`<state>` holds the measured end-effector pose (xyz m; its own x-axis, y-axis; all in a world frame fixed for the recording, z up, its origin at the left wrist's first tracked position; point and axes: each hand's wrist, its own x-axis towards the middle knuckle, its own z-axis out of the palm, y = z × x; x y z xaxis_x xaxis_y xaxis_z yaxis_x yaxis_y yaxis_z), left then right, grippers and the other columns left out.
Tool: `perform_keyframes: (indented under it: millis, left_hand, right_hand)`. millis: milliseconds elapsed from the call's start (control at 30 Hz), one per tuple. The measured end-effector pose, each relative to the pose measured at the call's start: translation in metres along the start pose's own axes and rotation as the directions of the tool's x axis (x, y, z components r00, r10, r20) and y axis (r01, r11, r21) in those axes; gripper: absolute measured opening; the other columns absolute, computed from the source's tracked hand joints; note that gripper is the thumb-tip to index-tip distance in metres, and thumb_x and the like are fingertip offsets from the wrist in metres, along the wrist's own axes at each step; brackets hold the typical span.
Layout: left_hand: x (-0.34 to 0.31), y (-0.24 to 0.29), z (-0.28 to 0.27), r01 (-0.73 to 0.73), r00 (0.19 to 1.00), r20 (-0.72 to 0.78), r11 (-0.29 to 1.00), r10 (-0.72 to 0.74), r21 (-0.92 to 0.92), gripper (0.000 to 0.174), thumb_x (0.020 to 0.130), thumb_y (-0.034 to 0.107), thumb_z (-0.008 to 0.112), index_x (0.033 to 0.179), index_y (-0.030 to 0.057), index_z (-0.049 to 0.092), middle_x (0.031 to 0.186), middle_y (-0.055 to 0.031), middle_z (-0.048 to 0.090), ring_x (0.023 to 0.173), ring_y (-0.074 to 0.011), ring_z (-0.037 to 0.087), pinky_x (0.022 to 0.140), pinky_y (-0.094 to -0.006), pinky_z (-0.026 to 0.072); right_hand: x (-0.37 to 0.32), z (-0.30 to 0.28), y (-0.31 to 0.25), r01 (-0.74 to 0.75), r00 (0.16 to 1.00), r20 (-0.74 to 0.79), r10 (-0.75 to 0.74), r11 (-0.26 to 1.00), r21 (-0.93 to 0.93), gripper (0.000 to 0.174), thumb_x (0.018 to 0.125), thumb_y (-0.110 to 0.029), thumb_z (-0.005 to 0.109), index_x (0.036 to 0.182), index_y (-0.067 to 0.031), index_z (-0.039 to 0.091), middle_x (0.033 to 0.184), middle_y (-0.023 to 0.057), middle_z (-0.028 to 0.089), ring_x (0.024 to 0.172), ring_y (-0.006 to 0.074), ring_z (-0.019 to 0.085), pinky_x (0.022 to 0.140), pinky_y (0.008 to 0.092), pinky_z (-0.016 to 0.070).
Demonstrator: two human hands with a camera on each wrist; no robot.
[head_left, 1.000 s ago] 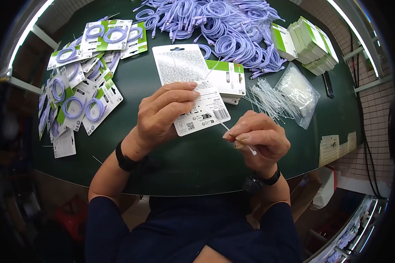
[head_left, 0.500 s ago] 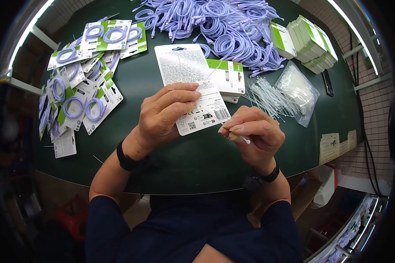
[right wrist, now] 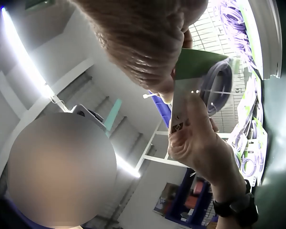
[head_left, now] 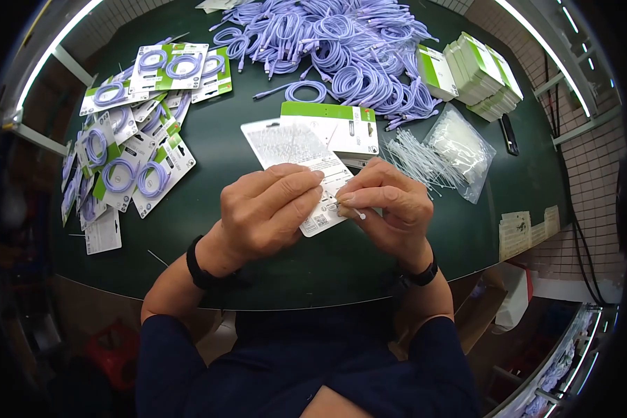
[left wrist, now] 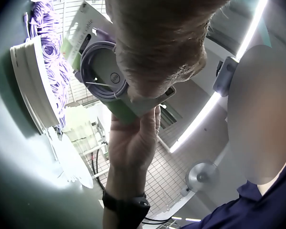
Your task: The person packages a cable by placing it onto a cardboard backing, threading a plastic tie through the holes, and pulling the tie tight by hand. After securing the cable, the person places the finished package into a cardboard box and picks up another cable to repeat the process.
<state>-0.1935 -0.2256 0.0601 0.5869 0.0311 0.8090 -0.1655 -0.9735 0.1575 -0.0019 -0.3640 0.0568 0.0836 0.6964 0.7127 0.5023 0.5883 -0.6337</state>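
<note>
1. The left hand [head_left: 268, 209] holds a white card [head_left: 289, 143] above the green surface [head_left: 216, 132], with its fingers curled over the lower part.
2. The right hand [head_left: 390, 205] pinches a thin white tie [head_left: 360, 214] at the card's right edge.
3. A purple cable [left wrist: 86, 64] is coiled on the card's other side.
4. Loose white ties [head_left: 414, 157] lie on the surface behind the right hand.

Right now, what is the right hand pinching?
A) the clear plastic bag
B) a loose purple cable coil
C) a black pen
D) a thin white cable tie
D: in the head view the right hand pinches a thin white cable tie at the edge of the card, which the left hand holds.
</note>
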Motion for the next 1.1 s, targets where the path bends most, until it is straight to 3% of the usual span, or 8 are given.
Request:
perform_keyframes:
  millis: [233, 367, 433, 533, 600, 667, 867, 1100]
  left_hand:
    - [0.010, 0.021, -0.002, -0.041, 0.999, -0.008, 0.999, 0.041, -0.023, 0.016, 0.080, 0.002, 0.079, 0.095, 0.0016, 0.074, 0.097, -0.0098, 0.077, 0.082, -0.0267, 0.076, 0.062, -0.0373, 0.0564]
    - [0.000, 0.025, 0.013, 0.221, 0.968, -0.019, 0.887, -0.250, -0.406, 0.006, 0.094, 0.004, 0.074, 0.098, 0.0006, 0.072, 0.091, -0.0114, 0.074, 0.081, -0.0264, 0.074, 0.067, -0.0335, 0.0556]
    - [-0.001, 0.026, 0.005, 0.499, 0.862, 0.178, 0.733, -0.475, -0.463, 0.008, 0.102, 0.006, 0.068, 0.106, -0.0006, 0.069, 0.093, -0.0117, 0.074, 0.083, -0.0221, 0.072, 0.073, -0.0307, 0.0560]
    - [-0.005, 0.018, 0.009, 0.649, 0.733, 0.277, 0.517, -0.621, -0.559, 0.012, 0.108, 0.008, 0.062, 0.114, -0.0016, 0.066, 0.097, -0.0111, 0.074, 0.087, -0.0172, 0.070, 0.079, -0.0285, 0.0559]
    - [-0.010, 0.006, 0.019, 0.645, 0.632, 0.306, 0.264, -0.712, -0.717, 0.017, 0.111, 0.009, 0.057, 0.122, -0.0023, 0.063, 0.102, -0.0096, 0.075, 0.093, -0.0119, 0.068, 0.084, -0.0268, 0.0553]
    - [-0.012, -0.003, 0.022, 0.645, 0.626, 0.319, 0.242, -0.711, -0.725, 0.018, 0.112, 0.010, 0.056, 0.123, -0.0019, 0.062, 0.106, -0.0081, 0.074, 0.094, -0.0101, 0.067, 0.084, -0.0260, 0.0551]
    - [-0.012, -0.006, 0.027, 0.619, 0.588, 0.411, 0.061, -0.696, -0.783, 0.027, 0.112, 0.010, 0.054, 0.134, -0.0046, 0.059, 0.117, -0.0086, 0.073, 0.103, -0.0090, 0.066, 0.091, -0.0270, 0.0557]
    - [-0.013, -0.004, 0.022, 0.580, 0.642, 0.413, 0.057, -0.646, -0.813, 0.030, 0.110, 0.009, 0.059, 0.137, -0.0037, 0.058, 0.122, -0.0094, 0.073, 0.107, -0.0108, 0.067, 0.095, -0.0287, 0.0562]
  right_hand:
    - [0.005, -0.013, -0.006, -0.251, 0.967, 0.126, 0.222, 0.921, 0.298, 0.017, 0.087, -0.001, 0.083, 0.102, -0.0007, 0.075, 0.097, 0.0148, 0.076, 0.084, 0.0209, 0.071, 0.076, 0.0315, 0.0556]
    - [0.001, -0.005, -0.011, -0.368, 0.920, 0.052, 0.388, 0.811, 0.456, 0.018, 0.090, -0.008, 0.082, 0.103, 0.0010, 0.075, 0.099, 0.0149, 0.074, 0.086, 0.0201, 0.069, 0.076, 0.0315, 0.0551]
    - [0.000, 0.000, -0.008, -0.397, 0.892, 0.016, 0.452, 0.764, 0.508, 0.019, 0.091, -0.010, 0.082, 0.103, 0.0014, 0.074, 0.099, 0.0148, 0.073, 0.087, 0.0196, 0.068, 0.077, 0.0317, 0.0548]
    - [-0.002, 0.005, 0.001, -0.114, 0.913, -0.397, 0.099, 0.993, -0.015, 0.022, 0.087, -0.006, 0.085, 0.107, -0.0031, 0.076, 0.100, 0.0102, 0.071, 0.089, 0.0198, 0.065, 0.076, 0.0335, 0.0540]
    - [0.000, 0.002, 0.004, -0.039, 0.959, -0.283, -0.013, 0.983, -0.179, 0.024, 0.084, -0.004, 0.086, 0.106, -0.0051, 0.077, 0.099, 0.0086, 0.071, 0.090, 0.0201, 0.064, 0.075, 0.0342, 0.0537]
    - [-0.001, 0.001, 0.006, 0.150, 0.984, -0.018, -0.178, 0.874, -0.462, 0.030, 0.078, -0.001, 0.088, 0.106, -0.0092, 0.078, 0.098, 0.0052, 0.070, 0.090, 0.0208, 0.062, 0.074, 0.0354, 0.0533]
    - [-0.006, 0.020, 0.015, 0.226, 0.973, 0.082, -0.218, 0.796, -0.562, 0.036, 0.069, 0.001, 0.091, 0.101, -0.0134, 0.080, 0.099, 0.0016, 0.070, 0.089, 0.0217, 0.063, 0.073, 0.0352, 0.0533]
    - [-0.008, 0.021, 0.017, 0.235, 0.960, 0.009, -0.281, 0.786, -0.572, 0.034, 0.069, 0.001, 0.091, 0.099, -0.0130, 0.081, 0.100, 0.0012, 0.071, 0.087, 0.0218, 0.064, 0.071, 0.0341, 0.0535]
